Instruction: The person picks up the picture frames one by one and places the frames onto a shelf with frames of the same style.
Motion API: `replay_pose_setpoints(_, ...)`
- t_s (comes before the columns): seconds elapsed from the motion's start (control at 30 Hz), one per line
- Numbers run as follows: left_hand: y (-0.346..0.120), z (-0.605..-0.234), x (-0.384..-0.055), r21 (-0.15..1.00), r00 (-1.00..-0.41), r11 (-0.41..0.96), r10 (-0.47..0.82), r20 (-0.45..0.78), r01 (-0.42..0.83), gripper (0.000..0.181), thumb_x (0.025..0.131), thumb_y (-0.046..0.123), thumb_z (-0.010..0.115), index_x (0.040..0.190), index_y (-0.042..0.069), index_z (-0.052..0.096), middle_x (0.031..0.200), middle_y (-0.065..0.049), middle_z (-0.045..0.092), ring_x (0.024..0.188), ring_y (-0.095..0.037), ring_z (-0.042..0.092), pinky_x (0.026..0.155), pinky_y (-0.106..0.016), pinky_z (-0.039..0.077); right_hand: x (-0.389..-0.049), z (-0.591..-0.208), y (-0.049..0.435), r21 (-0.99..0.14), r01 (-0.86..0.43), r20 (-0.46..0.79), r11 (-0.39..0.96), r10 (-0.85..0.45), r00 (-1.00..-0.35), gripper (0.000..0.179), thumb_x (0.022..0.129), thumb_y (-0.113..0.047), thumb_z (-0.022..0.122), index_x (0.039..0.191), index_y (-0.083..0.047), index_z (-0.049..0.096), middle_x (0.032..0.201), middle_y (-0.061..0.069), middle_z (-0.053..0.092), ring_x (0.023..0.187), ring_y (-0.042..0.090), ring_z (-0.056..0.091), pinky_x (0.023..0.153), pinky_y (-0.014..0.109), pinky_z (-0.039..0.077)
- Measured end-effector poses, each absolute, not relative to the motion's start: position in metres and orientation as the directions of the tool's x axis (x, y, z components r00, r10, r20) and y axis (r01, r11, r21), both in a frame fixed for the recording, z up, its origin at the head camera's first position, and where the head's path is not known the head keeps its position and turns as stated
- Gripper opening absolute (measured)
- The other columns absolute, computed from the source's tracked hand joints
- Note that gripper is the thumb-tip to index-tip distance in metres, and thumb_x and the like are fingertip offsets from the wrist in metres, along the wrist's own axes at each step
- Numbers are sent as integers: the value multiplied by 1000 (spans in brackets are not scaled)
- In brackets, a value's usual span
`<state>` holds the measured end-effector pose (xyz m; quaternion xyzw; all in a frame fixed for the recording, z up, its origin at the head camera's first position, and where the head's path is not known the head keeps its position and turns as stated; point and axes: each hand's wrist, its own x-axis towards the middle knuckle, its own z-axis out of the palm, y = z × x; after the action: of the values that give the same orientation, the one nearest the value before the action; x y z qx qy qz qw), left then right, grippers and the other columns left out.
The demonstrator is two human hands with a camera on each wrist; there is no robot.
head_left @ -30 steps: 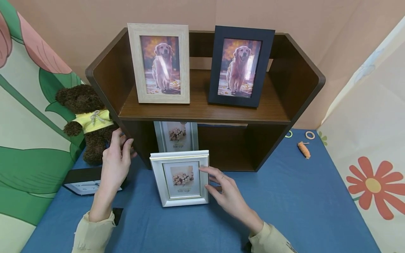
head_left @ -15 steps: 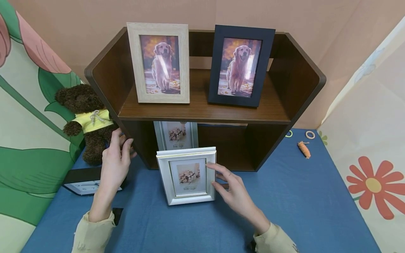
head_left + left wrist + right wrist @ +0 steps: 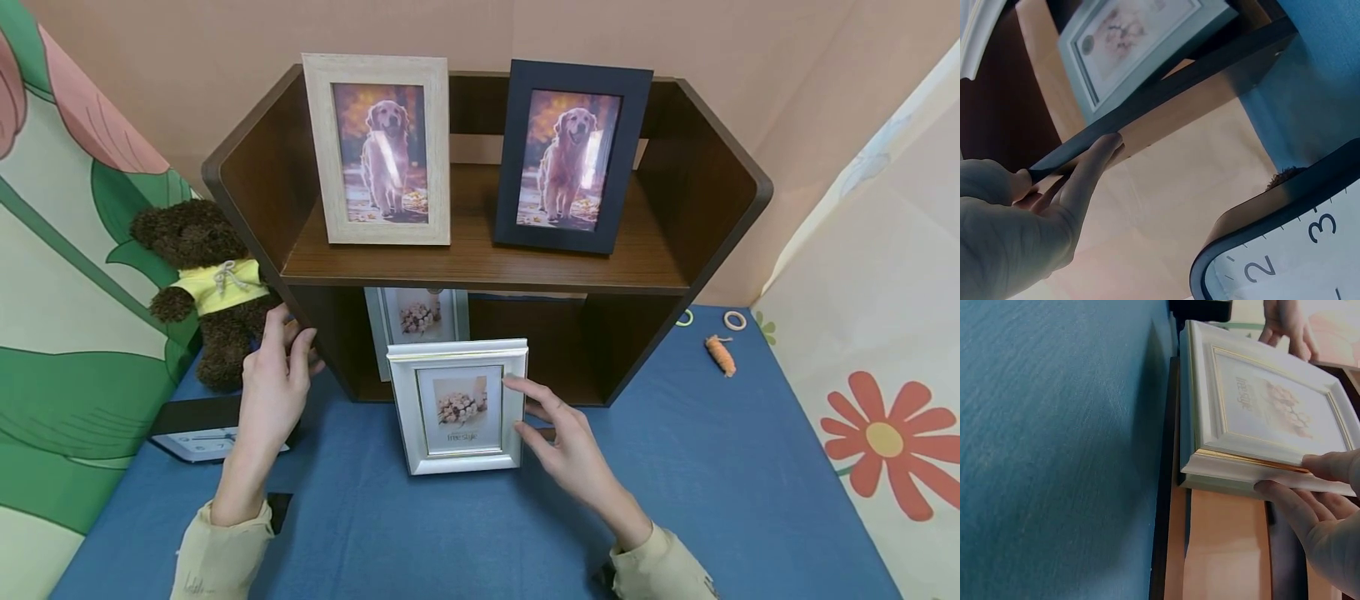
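Observation:
My right hand [image 3: 567,447] grips a white photo frame [image 3: 510,433] by its right edge, thumb and fingers on opposite faces in the right wrist view. The frame, with a flower picture, stands nearly upright before the lower shelf and overlaps a grey-green photo frame [image 3: 380,333] inside it. My left hand [image 3: 277,375] holds the front edge of the left side panel of a dark brown shelf unit [image 3: 480,267]. In the left wrist view, that panel [image 3: 1166,94] lies between its thumb and fingers.
A cream photo frame [image 3: 317,150] and a navy photo frame [image 3: 517,150] with dog pictures stand on the upper shelf. Left of the unit are a teddy bear [image 3: 225,287] and a black-edged clock [image 3: 197,444]. To the right lie a small orange carrot-like item [image 3: 721,356] and a ring [image 3: 727,316].
My right hand has moved the white photo frame rightward and slightly back toward the lower shelf. My left hand stays on the side panel.

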<state>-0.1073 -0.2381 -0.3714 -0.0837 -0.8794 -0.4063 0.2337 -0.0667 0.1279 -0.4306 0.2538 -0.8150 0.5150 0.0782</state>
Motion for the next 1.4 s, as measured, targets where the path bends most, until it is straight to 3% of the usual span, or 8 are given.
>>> replay_pose_setpoints(0.5, -238, -372, -108, 669, -874, 663, -46, 484, 337, 37, 114, 5, 49, 150, -2, 45, 130, -32, 69, 88, -46, 76, 73, 4, 44, -71, -430, 135, -788, -493, 404, 369, -293, -866, 75, 90, 20, 75, 152, -17, 56, 153, 14, 59, 118, 39, 71, 85, 47, 66)
replay_pose_setpoints(0.73, -237, -371, -108, 672, -874, 660, -46, 483, 336, 36, 114, 5, 49, 149, -3, 45, 130, -33, 68, 89, -47, 76, 73, 4, 45, -75, -429, 142, -783, -501, 427, 369, -267, -864, 77, 89, 23, 73, 153, -16, 56, 152, 14, 60, 115, 39, 73, 82, 45, 66)
replay_pose_setpoints(0.97, -238, -372, -107, 667, -875, 668, -49, 482, 330, 37, 114, 3, 50, 150, -3, 45, 130, -33, 68, 90, -47, 76, 74, -6, 54, -83, -426, 147, -770, -511, 453, 382, -237, -860, 78, 88, 26, 72, 153, -15, 55, 151, 15, 60, 115, 36, 73, 86, 48, 65)
replay_pose_setpoints(1.1, -238, -372, -107, 665, -874, 669, -47, 484, 332, 36, 114, 3, 50, 149, -3, 45, 130, -33, 68, 91, -47, 76, 74, -21, 60, -88, -425, 151, -763, -515, 471, 389, -210, -857, 77, 88, 26, 71, 153, -14, 55, 148, 15, 62, 114, 35, 74, 83, 48, 66)
replay_pose_setpoints(1.2, -238, -372, -107, 663, -873, 670, -46, 485, 333, 36, 114, 3, 50, 149, -3, 45, 130, -34, 68, 92, -48, 76, 74, -36, 60, -92, -424, 153, -765, -508, 474, 396, -188, -860, 76, 89, 26, 70, 153, -14, 55, 150, 14, 60, 113, 33, 75, 82, 47, 66)
replay_pose_setpoints(1.4, -238, -372, -106, 663, -875, 672, -47, 482, 330, 36, 114, 3, 50, 150, -3, 45, 131, -34, 67, 93, -49, 76, 74, -44, 60, -98, -421, 159, -773, -478, 462, 417, -146, -875, 74, 93, 24, 66, 154, -15, 53, 157, 12, 54, 115, 34, 73, 78, 41, 65)
